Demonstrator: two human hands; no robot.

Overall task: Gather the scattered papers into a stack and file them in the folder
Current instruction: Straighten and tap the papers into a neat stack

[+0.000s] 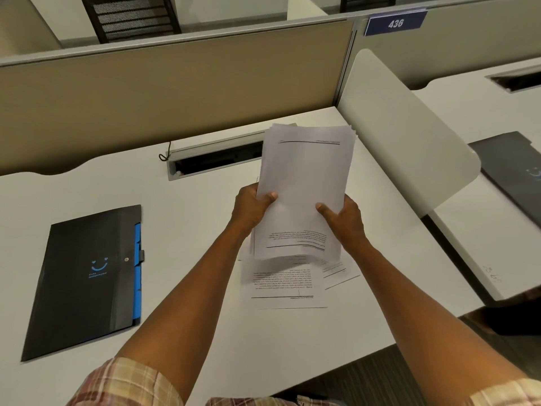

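The gathering step appears to be in hand: a stack of papers (304, 189) is gripped above the desk (190, 200) by the left hand (251, 208) and right hand (342, 219), thumbs on top, while loose sheets (288, 284) lie beneath; these probably need collecting next, before filing in the closed black folder (87, 279) lying well apart to the left

head-worn view, looking down, desk (190, 259) close
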